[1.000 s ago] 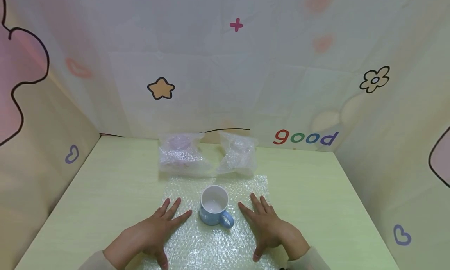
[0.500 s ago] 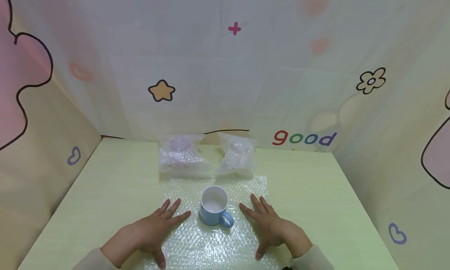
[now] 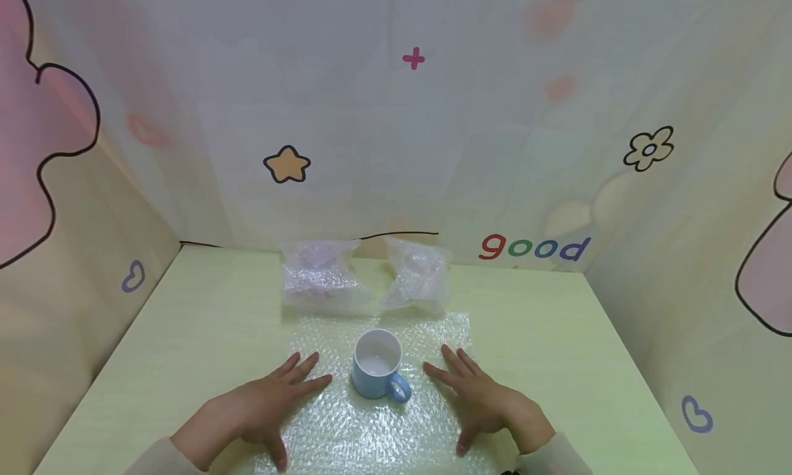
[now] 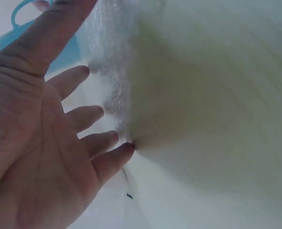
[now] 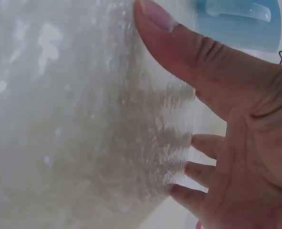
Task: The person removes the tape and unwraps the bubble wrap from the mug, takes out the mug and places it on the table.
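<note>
A blue mug (image 3: 370, 382) with a white inside stands upright on a flat sheet of bubble wrap (image 3: 371, 437), its handle turned toward the front right. To the left of the mug, my left hand (image 3: 266, 403) spreads its fingers, with the fingertips down at the sheet's left edge. On the other side my right hand (image 3: 485, 399) lies spread in the same way, fingertips at the sheet's right side. Both hands are apart from the mug. The right wrist view shows the bubble wrap (image 5: 83, 105) close below the right thumb. Neither hand holds anything.
Two bubble-wrapped bundles lie behind the sheet: a pinkish one (image 3: 318, 275) at the left and a whitish one (image 3: 421, 275) at the right. The pale yellow-green table (image 3: 204, 324) ends at a printed cloth backdrop (image 3: 359, 117) at the back and both sides.
Both hands have shifted very slightly outward, away from the mug, fingers still spread. The head view has tipped a little. The mug and the bundles stay where they were.
</note>
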`<state>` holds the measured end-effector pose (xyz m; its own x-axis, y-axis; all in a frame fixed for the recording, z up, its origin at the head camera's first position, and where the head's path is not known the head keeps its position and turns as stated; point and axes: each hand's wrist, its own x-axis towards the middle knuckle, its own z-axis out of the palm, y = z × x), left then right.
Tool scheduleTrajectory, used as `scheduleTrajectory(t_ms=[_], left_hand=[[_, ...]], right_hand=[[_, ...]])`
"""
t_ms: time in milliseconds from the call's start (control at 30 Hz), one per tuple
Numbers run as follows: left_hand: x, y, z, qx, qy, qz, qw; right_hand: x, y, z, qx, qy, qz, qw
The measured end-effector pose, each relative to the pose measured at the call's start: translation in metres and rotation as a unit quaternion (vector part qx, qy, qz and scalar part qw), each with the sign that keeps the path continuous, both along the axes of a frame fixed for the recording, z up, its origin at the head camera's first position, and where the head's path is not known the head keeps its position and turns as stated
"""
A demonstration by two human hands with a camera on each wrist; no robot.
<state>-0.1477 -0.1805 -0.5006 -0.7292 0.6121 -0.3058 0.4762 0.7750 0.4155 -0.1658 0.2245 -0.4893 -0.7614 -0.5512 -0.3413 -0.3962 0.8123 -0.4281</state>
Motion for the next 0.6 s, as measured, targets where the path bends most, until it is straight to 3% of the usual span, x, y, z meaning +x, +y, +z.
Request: scheduleTrajectory(t_ms=[300,600], left_hand=[[-0.008,-0.010,0.001,0.038,0.014,0.012,0.9991],[-0.016,-0.002,0.016,0.088,0.010,0.025,0.9958]], right_hand=[[-0.005,0.013,-0.005,-0.048,0.008,-0.015,0.999],[-0.001,0.007,0.006,-0.115,0.041,-0.049,0.991]])
